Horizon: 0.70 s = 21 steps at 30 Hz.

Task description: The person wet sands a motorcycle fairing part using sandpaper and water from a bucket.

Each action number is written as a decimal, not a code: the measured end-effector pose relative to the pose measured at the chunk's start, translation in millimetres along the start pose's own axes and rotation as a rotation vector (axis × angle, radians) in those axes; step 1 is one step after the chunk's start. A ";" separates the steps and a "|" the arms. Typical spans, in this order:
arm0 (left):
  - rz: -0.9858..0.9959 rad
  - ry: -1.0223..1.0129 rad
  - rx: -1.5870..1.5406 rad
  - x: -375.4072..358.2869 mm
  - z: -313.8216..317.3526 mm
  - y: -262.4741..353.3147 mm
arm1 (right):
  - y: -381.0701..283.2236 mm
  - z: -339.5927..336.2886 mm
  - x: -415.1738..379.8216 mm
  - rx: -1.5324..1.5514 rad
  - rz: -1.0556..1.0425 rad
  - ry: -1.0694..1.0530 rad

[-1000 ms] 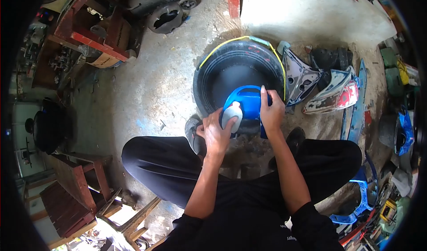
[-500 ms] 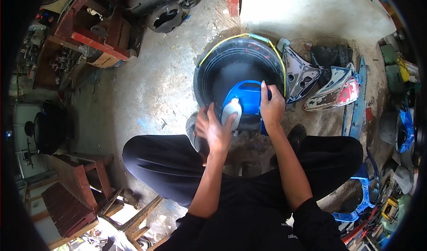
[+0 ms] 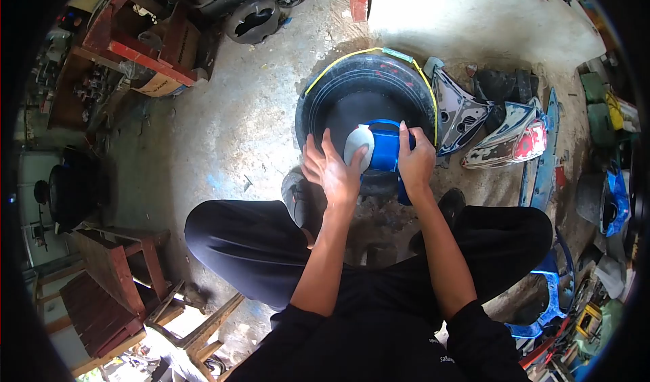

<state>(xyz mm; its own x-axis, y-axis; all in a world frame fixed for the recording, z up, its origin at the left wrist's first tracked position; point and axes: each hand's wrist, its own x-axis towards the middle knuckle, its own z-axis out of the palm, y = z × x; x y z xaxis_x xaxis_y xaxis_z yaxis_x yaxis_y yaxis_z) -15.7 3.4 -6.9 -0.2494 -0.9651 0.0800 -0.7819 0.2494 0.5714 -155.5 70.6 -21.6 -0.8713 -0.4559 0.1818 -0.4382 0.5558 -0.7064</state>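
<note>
A blue plastic part (image 3: 385, 150) is held over the near side of a black bucket (image 3: 359, 77) with a yellow handle and dark liquid inside. My right hand (image 3: 416, 156) grips the part's right end, thumb on top. My left hand (image 3: 338, 172) has a pale oval pad (image 3: 359, 145) under its thumb, against the part's left side; its other fingers are spread over the bucket's left rim.
White and black panels (image 3: 462, 115) and a white, blue and red panel (image 3: 508, 138) lie right of the bucket. A red wooden frame (image 3: 145, 57) stands upper left, a wooden bench (image 3: 112, 274) lower left. A blue frame (image 3: 552, 301) lies lower right.
My left hand and the pale pad have moved slightly right and up on the blue part. The part has tilted, so less of its left end shows. My right hand keeps its grip.
</note>
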 end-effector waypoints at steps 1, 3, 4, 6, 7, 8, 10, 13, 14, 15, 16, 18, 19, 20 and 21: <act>0.023 -0.003 -0.005 -0.9 -3.4 0.8 | -0.5 -0.3 0.9 -0.009 0.009 -0.007; 0.004 -0.014 0.001 -21.4 -11.5 -15.5 | -1.3 -1.1 1.1 -0.005 0.000 -0.007; -0.013 -0.030 0.012 -34.1 -15.9 -28.4 | -1.8 -0.1 1.4 0.000 0.000 -0.007; 0.031 -0.031 0.052 -42.5 -22.4 -38.6 | -3.5 -1.6 1.2 -0.007 0.001 0.002; 0.025 -0.018 0.022 -41.0 -22.7 -35.3 | -4.2 -3.3 1.1 -0.004 -0.002 0.000; 0.015 -0.003 -0.007 -39.1 -22.7 -32.8 | -5.0 -3.1 -0.9 0.001 -0.008 -0.006; -0.060 -0.036 0.020 -14.0 -11.8 -5.3 | -4.2 0.5 -0.9 0.017 -0.032 0.044; 0.023 -0.021 -0.011 -3.7 -5.9 3.1 | -0.7 -2.7 -0.1 -0.018 0.008 -0.037; 0.005 -0.025 0.004 -12.9 -7.0 -5.2 | -0.2 -2.4 -0.9 -0.022 -0.005 -0.025; -0.020 -0.041 0.018 -26.3 -13.3 -15.2 | -1.3 -1.3 1.0 -0.023 -0.017 -0.010; -0.043 -0.060 0.035 -39.8 -19.7 -26.8 | -3.3 -0.3 3.4 -0.018 -0.017 0.000; 0.012 -0.041 0.054 -47.3 -21.3 -36.4 | -3.7 -0.4 -1.0 0.012 -0.025 0.028; -0.024 -0.044 0.025 -42.5 -21.7 -28.1 | -5.6 -2.3 -0.8 0.026 -0.058 0.054; -0.064 -0.041 -0.003 -35.5 -21.0 -19.8 | -5.4 -1.5 -2.7 0.026 -0.056 0.044; -0.068 -0.043 0.018 -22.3 -15.1 -8.6 | -4.7 -0.5 -1.8 0.013 -0.047 0.044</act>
<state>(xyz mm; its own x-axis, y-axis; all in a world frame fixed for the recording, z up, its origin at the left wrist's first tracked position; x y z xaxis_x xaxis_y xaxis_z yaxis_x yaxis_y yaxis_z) 5.2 21.6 -1.3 -0.2195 -0.9756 0.0063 -0.8077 0.1854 0.5596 -152.0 69.1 -18.2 -0.8587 -0.4502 0.2447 -0.4763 0.5249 -0.7054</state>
